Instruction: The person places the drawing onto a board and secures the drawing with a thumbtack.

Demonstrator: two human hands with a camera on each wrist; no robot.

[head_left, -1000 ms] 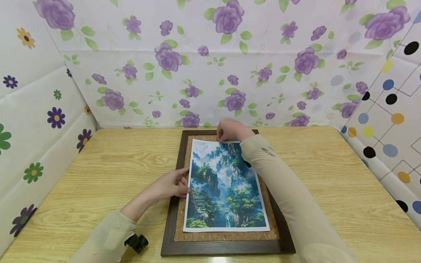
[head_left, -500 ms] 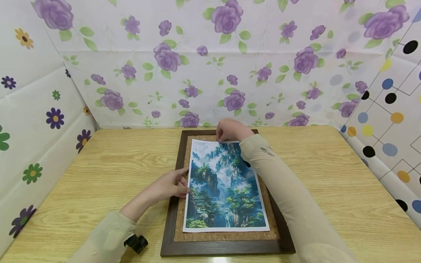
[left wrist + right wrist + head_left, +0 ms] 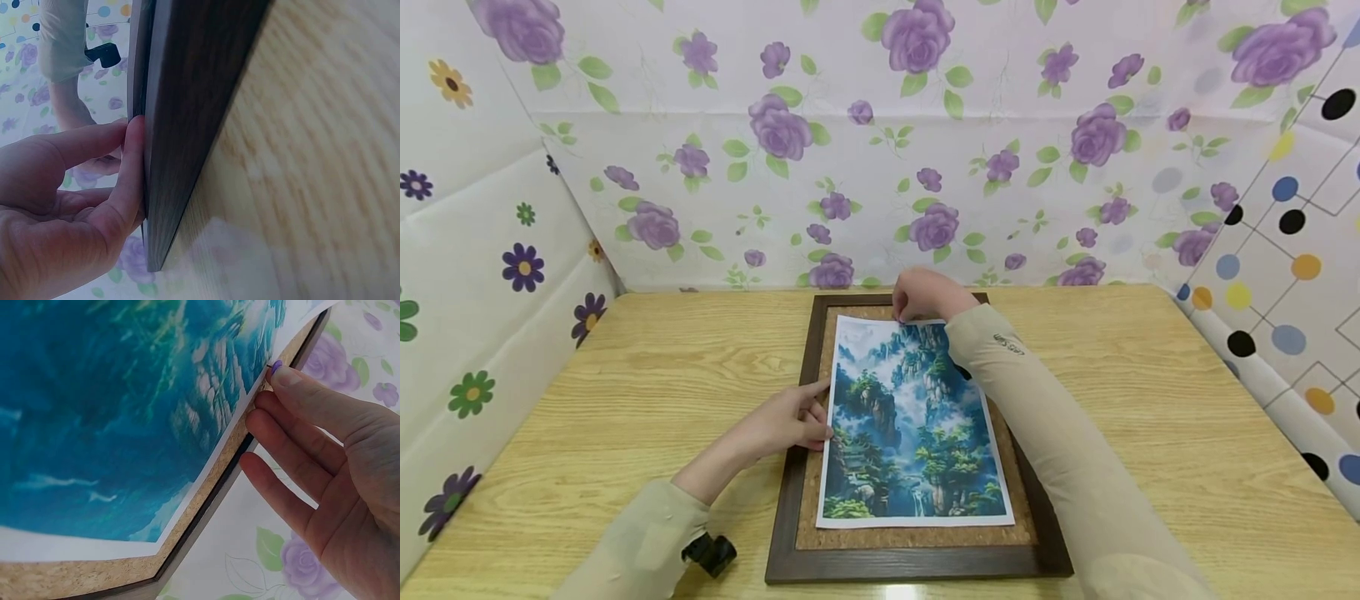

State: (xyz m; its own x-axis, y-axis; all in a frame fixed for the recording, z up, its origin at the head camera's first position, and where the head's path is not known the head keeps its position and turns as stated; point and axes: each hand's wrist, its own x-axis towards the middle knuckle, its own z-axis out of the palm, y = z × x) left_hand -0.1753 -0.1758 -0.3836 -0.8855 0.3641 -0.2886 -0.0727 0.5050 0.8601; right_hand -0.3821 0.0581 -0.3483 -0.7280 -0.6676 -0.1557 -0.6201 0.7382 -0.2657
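A dark wooden frame point(image 3: 917, 565) with a cork panel point(image 3: 917, 537) lies flat on the table. A blue-green mountain landscape print point(image 3: 913, 417) rests on the cork. My right hand point(image 3: 925, 296) is at the middle of the print's far edge, where its fingertips pinch a small purple pushpin point(image 3: 275, 365) against the print's white border point(image 3: 206, 481). My left hand point(image 3: 797, 417) rests on the frame's left side with fairly straight fingers. The left wrist view shows its fingers point(image 3: 128, 181) lying along the frame's outer edge point(image 3: 194, 112).
The light wooden table point(image 3: 625, 375) is boxed in by floral paper walls at the left and back point(image 3: 925, 167) and a dotted wall at the right point(image 3: 1285, 275). A black wrist camera mount point(image 3: 711, 554) sits on my left sleeve.
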